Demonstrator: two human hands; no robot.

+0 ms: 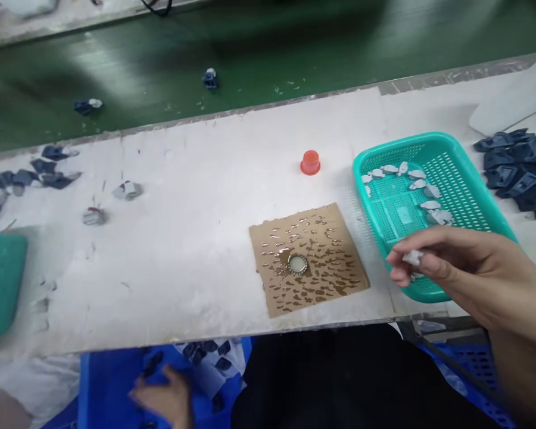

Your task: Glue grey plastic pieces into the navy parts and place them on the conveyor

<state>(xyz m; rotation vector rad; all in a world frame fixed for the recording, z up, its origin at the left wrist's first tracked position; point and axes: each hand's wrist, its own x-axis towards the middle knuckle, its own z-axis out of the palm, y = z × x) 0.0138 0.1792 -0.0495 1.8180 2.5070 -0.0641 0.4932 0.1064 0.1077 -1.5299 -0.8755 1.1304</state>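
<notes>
My right hand (469, 268) pinches a small white piece (413, 257) between thumb and fingers, above the near side of a green plastic basket (477, 202). Several similar pale pieces (431, 190) lie scattered inside that basket. Down below the table edge, my left hand (165, 396) is slightly blurred in a blue bin (102, 387), its fingers apart. A dark blue part (152, 363) is just beyond the fingertips, and several more lie on white sheeting in the bin. On the table, brown cardboard (312, 226) carries glossy glue-like blobs and a small round cap (297, 264).
A red cup (310, 162) stands behind the cardboard. Dark blue parts are heaped at the right (522, 170) and left (53, 167). Two grey-white pieces (127, 190) rest left of centre. Behind the table, a green belt (268, 53) carries a few parts. Another green container (2, 280) is at left.
</notes>
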